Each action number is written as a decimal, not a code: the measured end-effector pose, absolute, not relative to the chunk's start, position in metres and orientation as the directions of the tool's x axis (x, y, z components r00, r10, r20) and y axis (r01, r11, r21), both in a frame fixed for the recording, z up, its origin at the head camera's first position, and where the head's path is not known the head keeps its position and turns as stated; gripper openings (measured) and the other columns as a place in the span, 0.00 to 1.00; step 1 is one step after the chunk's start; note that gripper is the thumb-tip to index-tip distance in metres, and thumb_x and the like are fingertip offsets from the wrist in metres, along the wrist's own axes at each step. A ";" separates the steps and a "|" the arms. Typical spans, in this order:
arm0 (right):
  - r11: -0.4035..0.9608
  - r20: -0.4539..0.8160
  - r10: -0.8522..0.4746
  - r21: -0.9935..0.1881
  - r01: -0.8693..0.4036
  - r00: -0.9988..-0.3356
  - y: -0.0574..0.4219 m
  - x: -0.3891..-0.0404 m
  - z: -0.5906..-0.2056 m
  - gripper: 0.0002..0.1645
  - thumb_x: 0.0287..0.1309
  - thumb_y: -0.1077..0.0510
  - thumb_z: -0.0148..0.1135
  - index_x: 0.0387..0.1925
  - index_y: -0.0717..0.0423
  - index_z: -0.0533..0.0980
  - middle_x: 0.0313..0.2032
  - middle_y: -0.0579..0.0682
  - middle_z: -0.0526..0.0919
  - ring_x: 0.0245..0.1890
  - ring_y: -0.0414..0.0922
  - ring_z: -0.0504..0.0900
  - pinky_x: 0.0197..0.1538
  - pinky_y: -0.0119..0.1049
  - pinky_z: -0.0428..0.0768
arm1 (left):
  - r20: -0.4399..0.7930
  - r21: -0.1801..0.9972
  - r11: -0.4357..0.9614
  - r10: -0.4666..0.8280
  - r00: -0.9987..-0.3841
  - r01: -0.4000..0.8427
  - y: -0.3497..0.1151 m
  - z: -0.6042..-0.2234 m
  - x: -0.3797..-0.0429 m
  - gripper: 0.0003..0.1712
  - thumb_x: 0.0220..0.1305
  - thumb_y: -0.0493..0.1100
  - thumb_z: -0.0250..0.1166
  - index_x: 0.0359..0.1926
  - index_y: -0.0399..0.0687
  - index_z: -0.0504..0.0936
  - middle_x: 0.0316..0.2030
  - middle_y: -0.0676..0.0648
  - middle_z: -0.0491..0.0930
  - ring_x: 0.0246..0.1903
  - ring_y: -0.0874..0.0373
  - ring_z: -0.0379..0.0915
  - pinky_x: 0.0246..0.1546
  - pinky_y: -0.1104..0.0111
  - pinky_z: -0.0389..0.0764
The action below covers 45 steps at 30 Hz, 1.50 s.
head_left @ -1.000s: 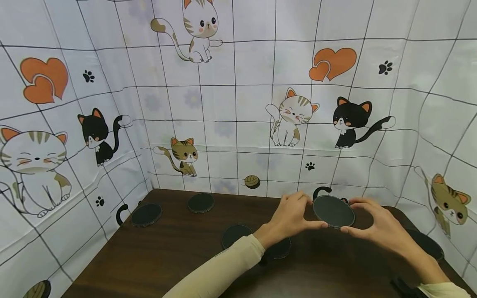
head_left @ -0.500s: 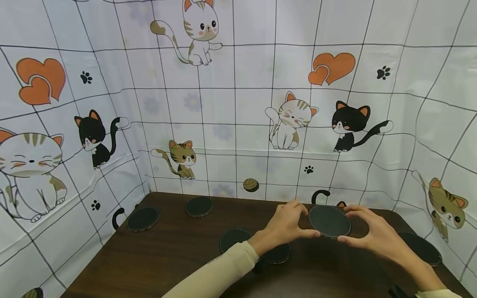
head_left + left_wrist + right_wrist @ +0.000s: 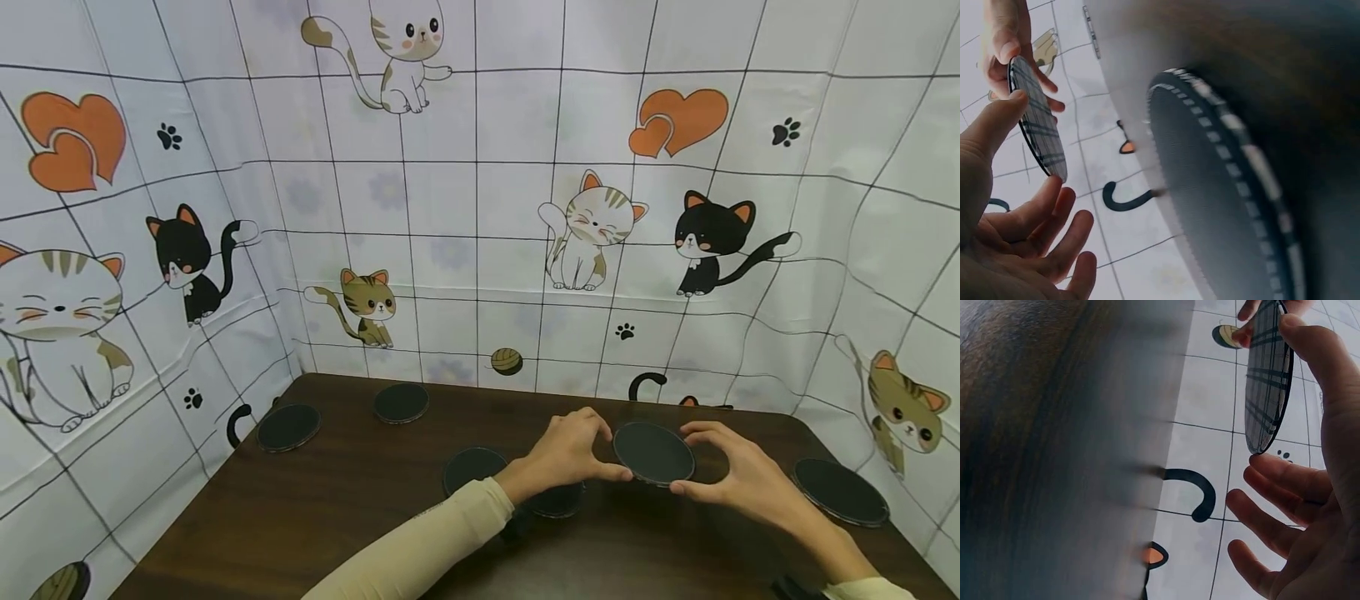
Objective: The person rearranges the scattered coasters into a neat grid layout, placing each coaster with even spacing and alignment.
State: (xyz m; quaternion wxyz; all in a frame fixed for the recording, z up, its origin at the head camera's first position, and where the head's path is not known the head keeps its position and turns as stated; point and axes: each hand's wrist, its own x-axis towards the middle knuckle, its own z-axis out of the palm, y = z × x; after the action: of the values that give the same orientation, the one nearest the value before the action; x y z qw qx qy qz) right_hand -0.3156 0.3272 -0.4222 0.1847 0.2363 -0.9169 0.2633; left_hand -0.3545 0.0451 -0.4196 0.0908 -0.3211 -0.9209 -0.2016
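The left hand (image 3: pixel 561 452) and right hand (image 3: pixel 752 481) pinch opposite edges of the plaid-backed round coaster (image 3: pixel 654 452) above the dark wooden table (image 3: pixel 337 500), where, I judge, uneven fingertip pressure could make it slip.

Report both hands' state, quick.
Left hand: holding the round coaster-like disc by its edge, between thumb and fingers.
Right hand: holding the same disc by its opposite edge.

"What colour is the held disc (image 3: pixel 653 452)?"
"Dark green-grey on top, grey-and-black plaid underneath."
"And the backdrop (image 3: pixel 517 200)?"
"White, black-gridded, with orange hearts (image 3: pixel 692 121) at ten and two o'clock."
"The table (image 3: pixel 330 517) at six?"
"Dark brown, and the sleeves (image 3: pixel 420 542) pale cream."
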 end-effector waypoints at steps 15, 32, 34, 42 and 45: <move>0.772 0.324 -0.378 -0.407 -0.489 -0.867 0.316 -0.317 -0.442 0.44 0.43 0.37 0.82 0.56 0.56 0.77 0.50 0.50 0.82 0.50 0.59 0.81 0.42 0.58 0.79 | 0.086 0.234 0.822 0.515 -0.853 0.520 0.045 -0.430 -0.346 0.25 0.48 0.74 0.75 0.30 0.63 0.81 0.50 0.61 0.72 0.47 0.63 0.69 0.53 0.62 0.69; 0.785 0.263 -0.432 -0.361 -0.503 -0.863 0.311 -0.322 -0.457 0.43 0.41 0.30 0.80 0.50 0.55 0.79 0.50 0.50 0.80 0.46 0.56 0.81 0.42 0.56 0.80 | -0.014 0.090 0.826 0.559 -0.829 0.556 0.045 -0.436 -0.349 0.26 0.49 0.76 0.72 0.35 0.65 0.86 0.54 0.60 0.72 0.56 0.59 0.68 0.57 0.60 0.68; 0.791 0.262 -0.432 -0.350 -0.502 -0.863 0.310 -0.322 -0.457 0.44 0.40 0.29 0.80 0.49 0.55 0.79 0.50 0.50 0.79 0.45 0.56 0.81 0.42 0.56 0.80 | -0.021 0.081 0.828 0.557 -0.830 0.554 0.046 -0.436 -0.349 0.26 0.49 0.76 0.72 0.36 0.65 0.86 0.55 0.59 0.72 0.57 0.59 0.67 0.58 0.60 0.68; 0.811 0.264 -0.437 -0.296 -0.504 -0.860 0.307 -0.320 -0.458 0.40 0.40 0.25 0.77 0.42 0.50 0.78 0.50 0.50 0.78 0.47 0.56 0.79 0.43 0.57 0.79 | -0.055 0.031 0.847 0.531 -0.845 0.530 0.048 -0.434 -0.346 0.30 0.49 0.78 0.70 0.38 0.63 0.84 0.50 0.57 0.71 0.50 0.59 0.67 0.54 0.61 0.68; 0.813 0.261 -0.440 -0.290 -0.505 -0.859 0.305 -0.320 -0.458 0.41 0.40 0.25 0.77 0.43 0.50 0.78 0.51 0.50 0.78 0.47 0.56 0.79 0.44 0.58 0.79 | -0.062 0.001 0.844 0.535 -0.843 0.536 0.047 -0.433 -0.345 0.35 0.49 0.79 0.69 0.45 0.59 0.83 0.50 0.56 0.71 0.49 0.59 0.67 0.54 0.61 0.69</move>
State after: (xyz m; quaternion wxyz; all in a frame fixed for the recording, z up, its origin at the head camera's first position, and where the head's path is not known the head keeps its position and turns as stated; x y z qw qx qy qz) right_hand -0.3201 0.3051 -0.4579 0.0910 0.2493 -0.9478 0.1768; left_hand -0.3452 0.0473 -0.4328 -0.0298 -0.2788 -0.9599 0.0079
